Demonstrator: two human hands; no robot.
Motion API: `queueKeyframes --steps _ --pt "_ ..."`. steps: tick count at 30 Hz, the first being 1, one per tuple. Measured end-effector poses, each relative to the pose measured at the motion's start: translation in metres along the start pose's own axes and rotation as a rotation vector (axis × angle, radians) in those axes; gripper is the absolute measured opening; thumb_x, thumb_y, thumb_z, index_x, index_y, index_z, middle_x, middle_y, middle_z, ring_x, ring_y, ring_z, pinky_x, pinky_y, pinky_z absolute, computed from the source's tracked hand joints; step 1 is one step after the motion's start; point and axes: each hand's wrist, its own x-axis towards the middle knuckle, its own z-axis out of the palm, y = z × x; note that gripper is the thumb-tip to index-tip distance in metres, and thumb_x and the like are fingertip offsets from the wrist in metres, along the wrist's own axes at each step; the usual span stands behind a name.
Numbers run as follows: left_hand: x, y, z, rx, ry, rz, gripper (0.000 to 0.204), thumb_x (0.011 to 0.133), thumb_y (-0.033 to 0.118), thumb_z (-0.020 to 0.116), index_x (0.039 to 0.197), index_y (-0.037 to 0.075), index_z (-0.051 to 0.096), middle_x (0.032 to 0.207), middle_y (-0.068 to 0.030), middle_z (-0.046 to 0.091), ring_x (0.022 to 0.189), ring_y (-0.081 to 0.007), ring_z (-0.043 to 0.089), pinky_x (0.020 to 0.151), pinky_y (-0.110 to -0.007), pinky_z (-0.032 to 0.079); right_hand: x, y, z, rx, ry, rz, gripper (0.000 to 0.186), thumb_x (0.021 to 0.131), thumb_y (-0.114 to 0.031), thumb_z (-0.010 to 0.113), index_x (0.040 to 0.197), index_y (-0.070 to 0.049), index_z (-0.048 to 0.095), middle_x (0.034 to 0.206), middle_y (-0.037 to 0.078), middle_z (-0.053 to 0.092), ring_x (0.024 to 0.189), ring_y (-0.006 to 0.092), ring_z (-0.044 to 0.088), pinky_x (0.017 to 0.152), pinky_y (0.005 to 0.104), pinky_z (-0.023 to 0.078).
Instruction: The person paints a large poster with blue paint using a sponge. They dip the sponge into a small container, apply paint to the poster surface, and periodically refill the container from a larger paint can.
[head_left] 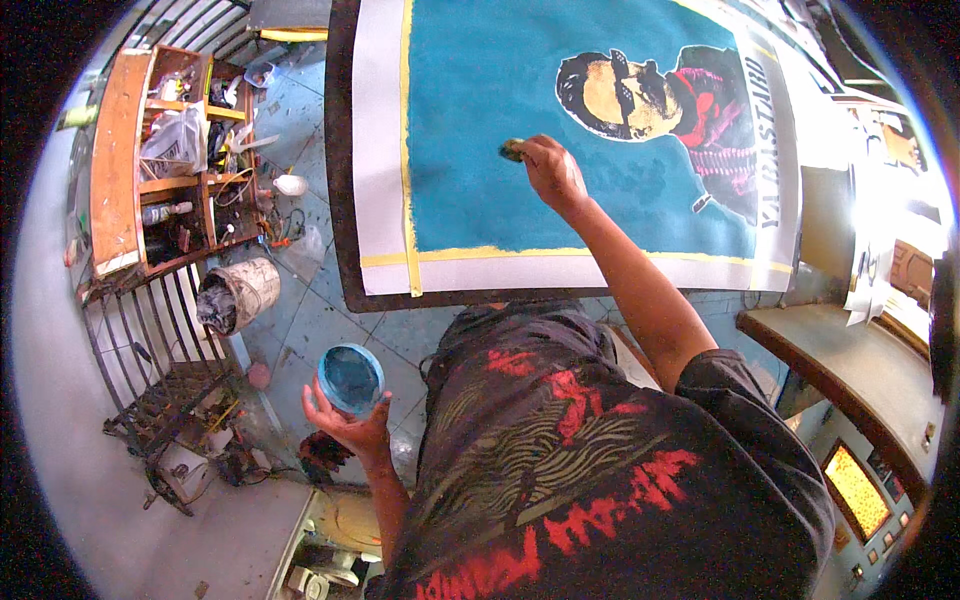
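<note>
A large sheet [480, 90] bears a blue painted ground and a stencil-like portrait [630, 95], turned sideways, with yellow tape [407, 130] along its edges. Over the blue area, my right hand [557, 178] pinches a small dark, paint-stained sponge [511, 150]. Whether the sponge touches the surface, I cannot tell. Down at the left, my left hand [355, 428] cups a round light-blue tub [350, 380] from below, its fingers and thumb around the side. Blue paint shows inside the tub.
The sheet lies on a dark-edged board [340, 200]. Left of it stand a wooden shelf unit [120, 170] full of clutter, a paint-smeared bucket [250, 290] and a metal rack [180, 400]. Blue tiles [300, 330] cover the floor. A brown-edged counter [850, 350] runs along the right.
</note>
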Motion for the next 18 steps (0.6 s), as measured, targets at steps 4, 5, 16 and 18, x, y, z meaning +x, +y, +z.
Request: queueKeyframes --steps 4,5,16,18 --pt "0.005 0.002 0.004 -0.073 -0.005 0.017 0.121 0.059 0.045 0.093 0.144 0.004 0.016 0.145 -0.0213 0.039 0.132 -0.0335 0.042 0.111 -0.047 0.038 0.009 0.007 0.01 -0.2 -0.281 -0.073 0.03 0.089 -0.004 0.048 0.101 -0.02 0.071 0.097 0.013 0.063 0.095 0.0364 0.064 0.082 0.046 0.054" --pt "0.004 0.004 0.005 -0.117 0.002 0.002 0.121 0.059 0.044 0.093 0.144 0.004 0.016 0.145 -0.0213 0.039 0.132 -0.0334 0.042 0.11 -0.047 0.038 0.014 0.002 0.009 -0.183 -0.23 -0.088 0.029 0.088 -0.003 0.049 0.101 -0.017 0.071 0.096 0.013 0.063 0.094 0.0358 0.064 0.081 0.0451 0.054" --pt "0.005 -0.001 0.005 -0.078 -0.024 0.01 0.124 0.059 0.042 0.094 0.146 0.005 0.014 0.146 -0.0211 0.038 0.133 -0.0338 0.042 0.11 -0.047 0.039 0.016 0.01 -0.056 0.153 0.161 0.218 0.023 0.084 -0.006 0.062 0.103 -0.012 0.074 0.096 0.015 0.072 0.088 0.0323 0.07 0.079 0.0393 0.054" --pt "0.001 -0.008 0.006 -0.021 -0.033 0.024 0.124 0.059 0.042 0.094 0.146 0.005 0.014 0.146 -0.0212 0.038 0.132 -0.0338 0.043 0.11 -0.047 0.04 -0.002 0.028 -0.075 0.125 0.194 0.294 0.022 0.085 -0.007 0.063 0.103 -0.01 0.074 0.095 0.016 0.072 0.087 0.0327 0.07 0.078 0.0391 0.054"
